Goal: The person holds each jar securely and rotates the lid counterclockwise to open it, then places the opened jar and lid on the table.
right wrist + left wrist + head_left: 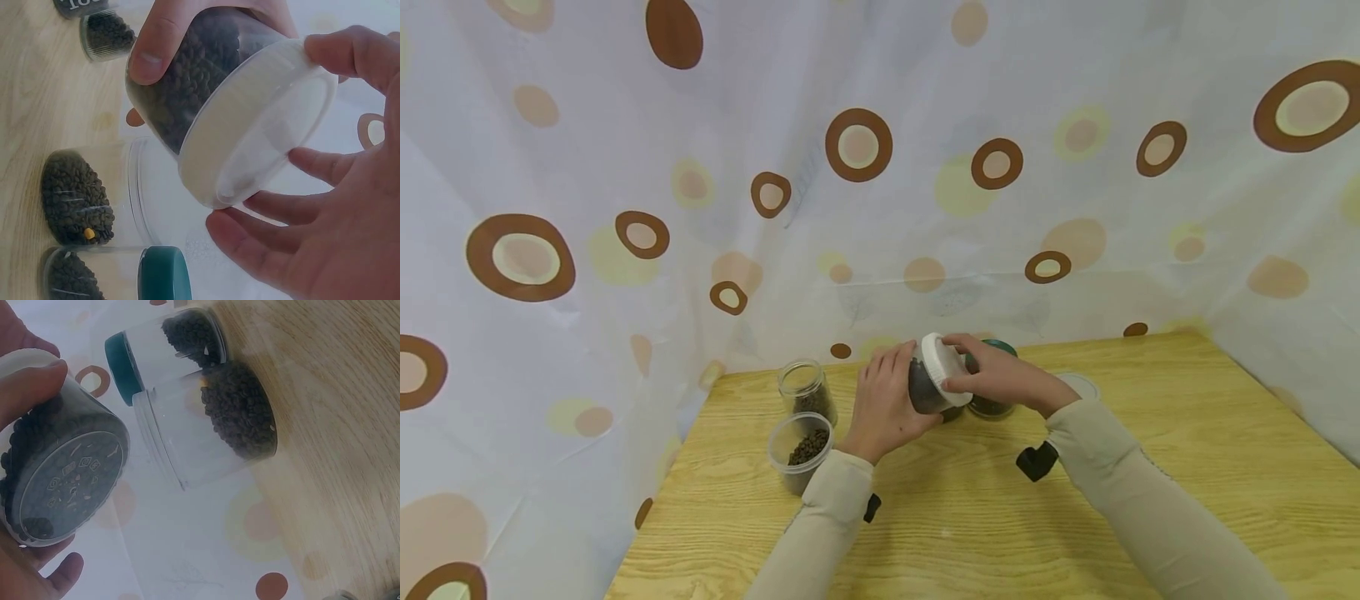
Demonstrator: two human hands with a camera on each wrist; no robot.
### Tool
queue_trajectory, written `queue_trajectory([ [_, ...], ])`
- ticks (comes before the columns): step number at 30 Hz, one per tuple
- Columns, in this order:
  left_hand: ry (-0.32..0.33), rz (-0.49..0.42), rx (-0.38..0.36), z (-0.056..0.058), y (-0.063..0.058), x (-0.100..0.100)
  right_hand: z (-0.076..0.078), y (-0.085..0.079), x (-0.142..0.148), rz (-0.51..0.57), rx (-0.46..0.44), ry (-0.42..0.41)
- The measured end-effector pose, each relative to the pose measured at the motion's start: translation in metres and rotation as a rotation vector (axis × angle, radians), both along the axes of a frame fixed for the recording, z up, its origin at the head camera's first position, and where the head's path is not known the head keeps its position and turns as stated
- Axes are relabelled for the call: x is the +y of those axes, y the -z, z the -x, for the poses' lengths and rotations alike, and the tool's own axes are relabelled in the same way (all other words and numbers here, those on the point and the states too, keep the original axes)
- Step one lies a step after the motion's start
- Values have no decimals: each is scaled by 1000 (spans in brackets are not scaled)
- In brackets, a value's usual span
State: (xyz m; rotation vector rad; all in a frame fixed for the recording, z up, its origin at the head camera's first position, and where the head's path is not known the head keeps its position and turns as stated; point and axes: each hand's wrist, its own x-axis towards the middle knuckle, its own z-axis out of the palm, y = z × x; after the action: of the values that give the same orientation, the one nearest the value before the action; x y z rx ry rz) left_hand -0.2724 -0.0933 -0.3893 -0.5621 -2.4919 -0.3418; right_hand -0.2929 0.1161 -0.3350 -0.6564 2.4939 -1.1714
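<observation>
**White-lidded jar (pixel 925 390) held aslant above the wooden table (pixel 970 533) by two hands**

The jar, filled with dark pellets, is gripped by the left hand (pixel 886 404), the fingers being curled round its clear body; it is tipped on its side, its base turned towards the left wrist camera and its white lid (pixel 946 371) faced to the person's right. The lid is seated on the mouth; it is grasped by the right hand (pixel 1000 377), whose thumb and fingertips are spread wide about the rim.

Beyond the held jar, two vessels are stood side by side on the table, both part-filled with dark pellets; one is a teal-lidded jar (pixel 147 362), the other a clear container (pixel 181 431), in which a small yellow piece (pixel 89 234) is shown among the pellets by the right wrist view.

To the left of the left hand, an uncovered glass jar (pixel 811 395) is placed, with dark contents low inside; just in front of it an uncovered plastic tub (pixel 797 478) is set, brown pellets being seen within. A pale round object (pixel 1078 386) is partly hidden behind the right wrist; the table is backed by a white sheet (pixel 895 67), patterned with brown, peach and yellow circles.
</observation>
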Motion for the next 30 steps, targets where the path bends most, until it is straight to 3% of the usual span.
queue_trajectory([
  [13, 2, -5, 12, 0, 0, -2, -5, -2, 0, 64, 48, -50],
  [22, 5, -14, 6, 1, 1, -3, -5, -1, 3, 38, 91, -64],
  [30, 7, -30, 13, 0, 0, -3, -1, -1, 5, 60, 106, -25],
])
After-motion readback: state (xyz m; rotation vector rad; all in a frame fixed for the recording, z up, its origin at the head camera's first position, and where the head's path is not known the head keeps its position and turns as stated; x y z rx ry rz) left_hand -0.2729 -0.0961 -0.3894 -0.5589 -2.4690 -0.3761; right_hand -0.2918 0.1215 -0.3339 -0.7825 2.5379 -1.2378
